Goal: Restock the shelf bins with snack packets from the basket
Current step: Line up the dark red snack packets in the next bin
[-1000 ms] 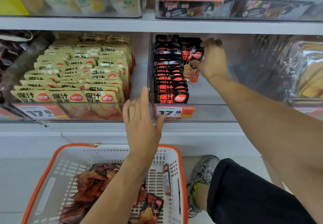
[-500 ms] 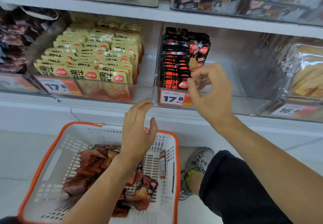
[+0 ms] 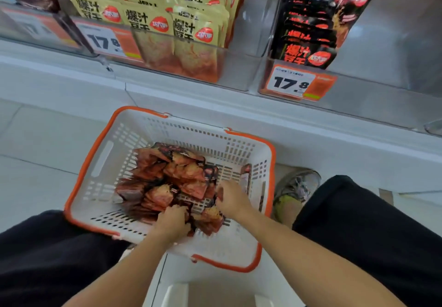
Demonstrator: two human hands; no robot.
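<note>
Both of your hands are down inside the basket point(image 3: 79, 182), the white one with the orange rim standing on the pale floor below the shelf. Your left hand point(image 3: 172, 223) is curled into the near edge of the heap of red snack packets point(image 3: 167, 182), fingers buried among the wrappers; whether it has one in its grasp cannot be told. Your right hand point(image 3: 233, 201) lies at the heap's right edge, fingers bent onto the packets, and its hold cannot be told either.

The heap fills the basket's middle and near right, leaving bare perforated floor along the basket's left wall and near left corner. One slim packet point(image 3: 245, 178) stands on edge against the basket's right wall, just beyond your right hand.

Above and beyond the basket, the bin of black packets point(image 3: 308, 31) holds one row at its left side, with open room to the right of that row. Its price tag point(image 3: 296, 83) reads 17.8. Further left of the basket's far rim, the bin of yellow packets point(image 3: 167, 19) is packed full across its front.

Your knees in black cloth flank the basket, the left knee point(image 3: 47, 254) touching its near left corner, and a grey shoe point(image 3: 296, 189) sits just beside the basket's right rim.
</note>
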